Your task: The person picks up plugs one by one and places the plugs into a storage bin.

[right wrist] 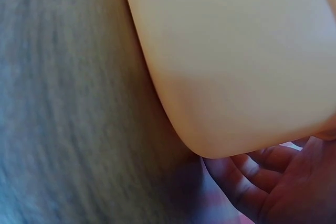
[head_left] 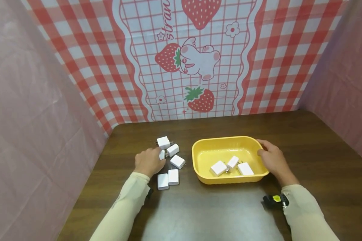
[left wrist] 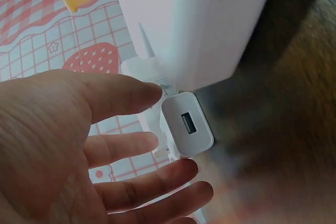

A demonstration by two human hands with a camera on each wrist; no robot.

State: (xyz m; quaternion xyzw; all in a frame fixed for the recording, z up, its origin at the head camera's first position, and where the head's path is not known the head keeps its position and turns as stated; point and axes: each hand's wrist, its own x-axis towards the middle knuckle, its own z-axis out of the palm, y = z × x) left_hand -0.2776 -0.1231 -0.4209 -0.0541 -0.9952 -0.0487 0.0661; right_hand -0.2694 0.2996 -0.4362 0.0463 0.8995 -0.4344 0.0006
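My left hand [head_left: 149, 162] is over a loose group of white USB charger plugs on the table's left part. In the left wrist view, its thumb and spread fingers are around one charger plug [left wrist: 188, 124], whose USB port faces the camera. The fingers are only slightly bent, with fingertips close to its edges; firm contact cannot be made out. My right hand [head_left: 274, 160] grips the right end of the yellow plastic basin [head_left: 199, 174], thumb at the rim and fingers outside. Inside the basin lie three charger plugs, one of them [head_left: 218, 168] at the left.
Beside the left hand lie other charger plugs, including one [head_left: 177, 161] with prongs toward the basin and a pair [head_left: 173, 176] nearer the front. The brown wooden table [head_left: 229, 214] ends at a red checkered strawberry cloth [head_left: 196, 67]. Pink cloth [head_left: 33, 117] hangs at both sides.
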